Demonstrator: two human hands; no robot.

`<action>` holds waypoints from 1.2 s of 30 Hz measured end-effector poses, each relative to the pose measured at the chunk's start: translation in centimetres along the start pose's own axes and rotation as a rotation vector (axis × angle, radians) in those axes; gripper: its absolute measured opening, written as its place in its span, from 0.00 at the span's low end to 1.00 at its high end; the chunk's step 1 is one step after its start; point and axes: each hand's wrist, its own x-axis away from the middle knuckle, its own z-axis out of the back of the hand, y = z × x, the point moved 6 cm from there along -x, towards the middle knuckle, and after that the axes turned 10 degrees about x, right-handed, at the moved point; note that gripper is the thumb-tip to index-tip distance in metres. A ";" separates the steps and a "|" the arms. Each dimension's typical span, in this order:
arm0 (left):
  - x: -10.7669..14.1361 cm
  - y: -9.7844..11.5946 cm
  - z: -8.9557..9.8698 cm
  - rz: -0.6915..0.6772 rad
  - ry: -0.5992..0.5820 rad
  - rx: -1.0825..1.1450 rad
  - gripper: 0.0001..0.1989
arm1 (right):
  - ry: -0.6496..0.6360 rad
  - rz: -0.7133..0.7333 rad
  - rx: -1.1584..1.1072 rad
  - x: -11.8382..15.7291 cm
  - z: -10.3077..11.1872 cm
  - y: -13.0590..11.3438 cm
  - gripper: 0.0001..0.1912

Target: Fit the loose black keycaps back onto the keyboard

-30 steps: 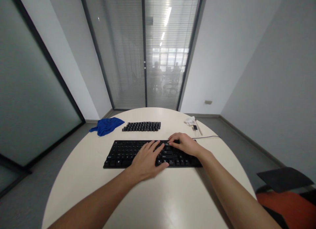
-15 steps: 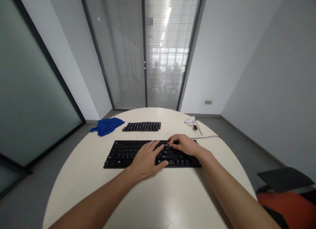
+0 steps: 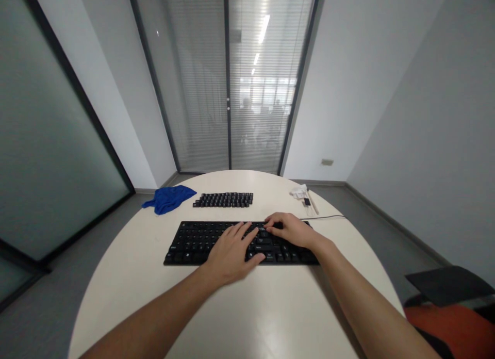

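Note:
A black keyboard [image 3: 193, 244] lies across the middle of the round table. My left hand [image 3: 232, 250] rests flat on its middle part with the fingers spread. Right of it, my right hand [image 3: 288, 228] is over the upper right part of the keyboard, its thumb and index finger pinched close together at the keys. Whatever may be between those fingertips is too small to make out. Beyond the keyboard, several loose black keycaps [image 3: 224, 199] stand in neat rows.
A blue cloth [image 3: 170, 198] lies at the table's [image 3: 240, 317] left back edge. At the right back are a crumpled white tissue [image 3: 299, 192], a small black piece [image 3: 307, 201] and a thin light stick [image 3: 313, 203]. An orange and black chair [image 3: 448, 317] stands at right.
The view has shifted very slightly. Both hands keep nearly the same place on the keyboard.

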 end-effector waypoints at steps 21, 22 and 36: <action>0.9 -1.8 0.1 0.134 0.087 -0.095 0.34 | 0.054 0.031 0.016 0.3 -0.1 -0.8 0.10; 0.9 -1.9 0.1 0.139 0.081 -0.093 0.34 | 0.053 0.027 0.013 0.3 -0.1 -0.8 0.10; 0.7 -2.0 -0.1 0.132 0.080 -0.069 0.33 | 0.030 -0.200 0.319 -4.4 -1.3 -1.2 0.10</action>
